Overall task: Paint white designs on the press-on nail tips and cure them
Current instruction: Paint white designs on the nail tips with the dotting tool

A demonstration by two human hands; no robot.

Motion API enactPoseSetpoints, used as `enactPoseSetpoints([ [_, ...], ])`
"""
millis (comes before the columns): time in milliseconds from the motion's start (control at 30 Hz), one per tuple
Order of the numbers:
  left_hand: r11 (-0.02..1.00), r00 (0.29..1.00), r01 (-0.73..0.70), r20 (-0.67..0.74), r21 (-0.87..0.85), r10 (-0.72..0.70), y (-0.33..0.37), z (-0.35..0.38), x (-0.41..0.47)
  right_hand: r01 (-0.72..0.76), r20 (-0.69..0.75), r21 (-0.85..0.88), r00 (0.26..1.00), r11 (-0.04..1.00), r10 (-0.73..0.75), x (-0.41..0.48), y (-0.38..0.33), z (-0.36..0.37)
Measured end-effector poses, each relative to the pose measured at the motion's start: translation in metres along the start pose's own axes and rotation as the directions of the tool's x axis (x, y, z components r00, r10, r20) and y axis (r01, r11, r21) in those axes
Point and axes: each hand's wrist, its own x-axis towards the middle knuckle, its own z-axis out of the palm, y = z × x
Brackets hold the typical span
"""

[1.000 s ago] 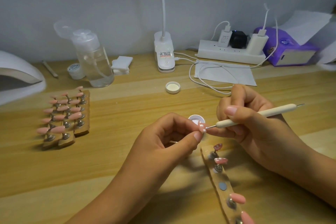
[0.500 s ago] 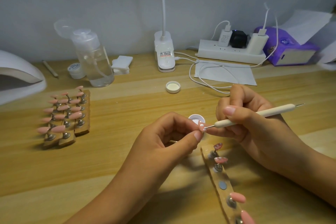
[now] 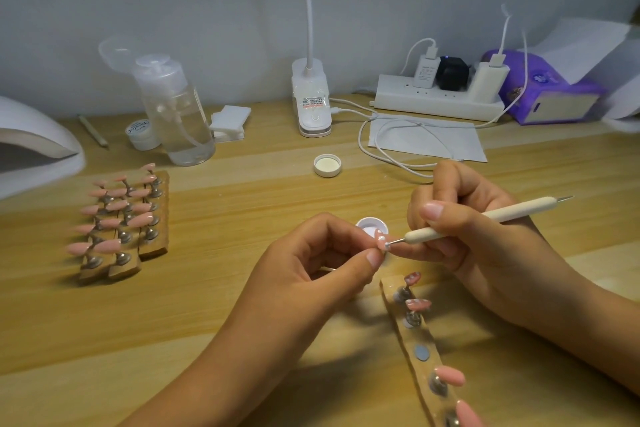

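Observation:
My left hand [image 3: 311, 270] pinches a small pink nail tip [image 3: 382, 242] between thumb and forefinger above the desk. My right hand [image 3: 474, 239] grips a cream dotting pen [image 3: 485, 218] like a pencil, its metal tip touching the nail tip, which carries white dots. Just behind the nail tip sits a small open pot of white paint [image 3: 370, 225]. A wooden holder strip [image 3: 420, 354] below my hands carries several pink tips on metal stands; its two upper tips have white marks and one magnet spot is bare.
Three more holder strips with pink tips [image 3: 121, 222] lie at the left. A white curing lamp [image 3: 31, 146] sits at the far left edge. Behind are a clear pump bottle [image 3: 176, 114], a small jar [image 3: 141, 132], a loose cap [image 3: 327, 165], a clip lamp base [image 3: 311, 100], a power strip [image 3: 436, 100] and cables.
The dotting pen's tip has shifted very slightly on the nail tip; both hands stay almost where they were.

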Motion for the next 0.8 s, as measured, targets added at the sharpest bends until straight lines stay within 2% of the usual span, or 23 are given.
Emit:
enactPoseSetpoints([
  [700, 1.0, 1.0, 0.005, -0.004, -0.02, -0.005, 0.0005, -0.001, -0.0001, -0.06, 0.017, 0.04, 0.998, 0.997, 0.059, 0.002, -0.0006, -0.002],
  [800, 0.999, 1.0, 0.003, 0.004, -0.041, -0.003, -0.0001, -0.0018, -0.0011, -0.053, -0.017, 0.058, 0.998, 0.997, 0.054, 0.0054, -0.0022, -0.0046],
])
